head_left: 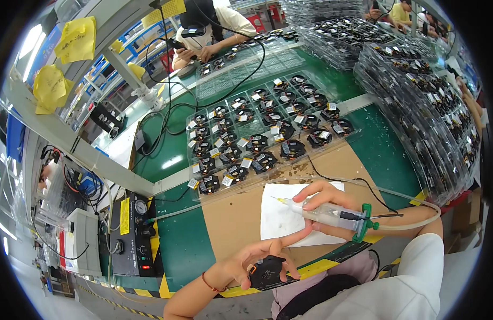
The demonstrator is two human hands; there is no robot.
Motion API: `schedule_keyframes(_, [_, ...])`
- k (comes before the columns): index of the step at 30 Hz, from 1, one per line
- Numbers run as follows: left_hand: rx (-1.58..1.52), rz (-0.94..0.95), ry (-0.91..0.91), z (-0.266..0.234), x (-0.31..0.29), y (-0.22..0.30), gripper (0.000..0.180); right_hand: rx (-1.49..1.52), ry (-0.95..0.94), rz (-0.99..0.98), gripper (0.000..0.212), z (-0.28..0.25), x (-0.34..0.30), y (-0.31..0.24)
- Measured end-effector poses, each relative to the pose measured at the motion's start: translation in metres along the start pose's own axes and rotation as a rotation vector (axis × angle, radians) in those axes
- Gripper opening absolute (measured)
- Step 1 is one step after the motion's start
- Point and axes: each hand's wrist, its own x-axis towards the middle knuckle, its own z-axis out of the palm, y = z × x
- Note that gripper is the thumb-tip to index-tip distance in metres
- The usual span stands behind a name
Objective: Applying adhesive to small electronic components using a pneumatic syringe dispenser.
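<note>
My left hand (237,265) is at the front edge of the bench, its fingers closed around the rim of a small black round device (266,273). Its index finger stretches toward my right hand (332,196). That hand grips a clear dispensing syringe (334,213) lying nearly level, its thin tip (281,200) pointing left. A green adapter (362,223) caps the syringe's back end, where a clear hose joins. Beneath the syringe a white paper sheet (275,218) rests on brown cardboard (225,224). Beyond the cardboard, a clear compartment tray (248,127) holds several similar black devices with small white tags.
Tall stacks of loaded clear trays (396,106) stand at the right. A black dispenser box (133,234) with a gauge is at the left, its hose (177,212) crossing the bench. Black cables (163,125) hang beyond the tray. Across the bench sits another person (217,34).
</note>
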Motion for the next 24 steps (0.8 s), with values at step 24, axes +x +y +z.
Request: schedule_keyframes(24, [0.031, 0.116, -0.029, -0.009, -0.003, -0.012, 0.060, 0.216, 0.017, 0.089, 0.039, -0.004, -0.006, 0.004])
